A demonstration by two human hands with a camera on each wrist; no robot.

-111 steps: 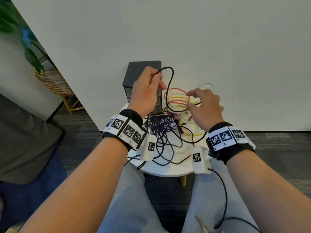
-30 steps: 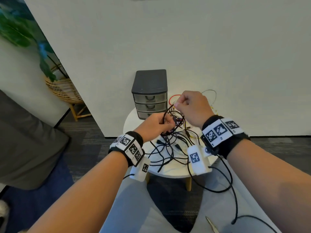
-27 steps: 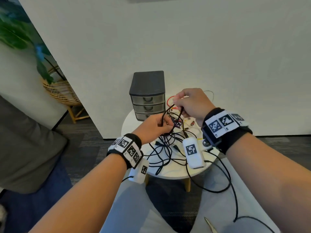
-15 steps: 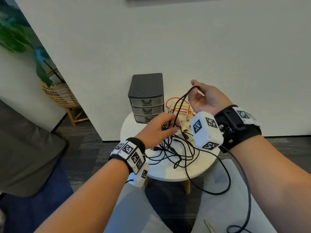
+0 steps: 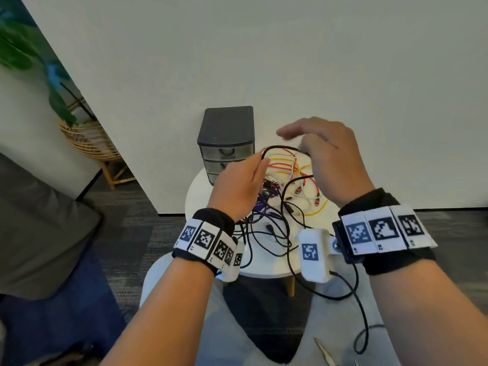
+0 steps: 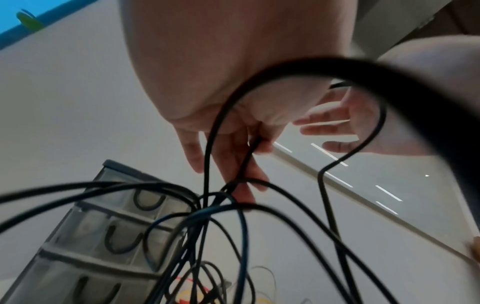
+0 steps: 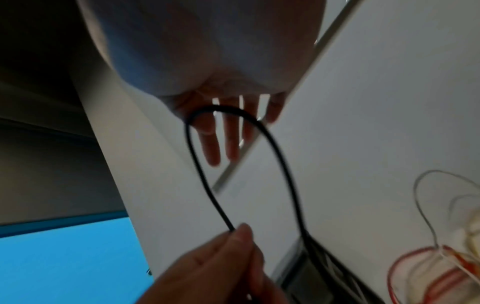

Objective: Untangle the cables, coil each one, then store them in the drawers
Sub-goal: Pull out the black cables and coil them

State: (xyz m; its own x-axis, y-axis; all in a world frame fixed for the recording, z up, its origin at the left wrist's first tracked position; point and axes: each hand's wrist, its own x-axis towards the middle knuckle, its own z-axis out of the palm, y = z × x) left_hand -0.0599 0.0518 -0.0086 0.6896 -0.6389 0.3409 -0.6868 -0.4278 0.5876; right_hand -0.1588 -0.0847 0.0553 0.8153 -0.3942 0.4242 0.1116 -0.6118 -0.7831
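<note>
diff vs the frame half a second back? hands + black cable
The right hand turned from palm-up to palm-down, fingers spread, the black cable loop now draped under it instead of hooked high. The left hand rose a little, its grip still pinching the cable. The drawers stay closed, and the tangle stays on the table.

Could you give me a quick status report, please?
Left hand pinches black cable; right hand open, loop over it. Drawer unit shut. Other cables tangled below.

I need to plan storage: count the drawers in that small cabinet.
3, stacked in the grey drawer cabinet at the round table's back: top drawer, middle drawer, bottom drawer. All look closed; the left hand covers part of the lower two.
</note>
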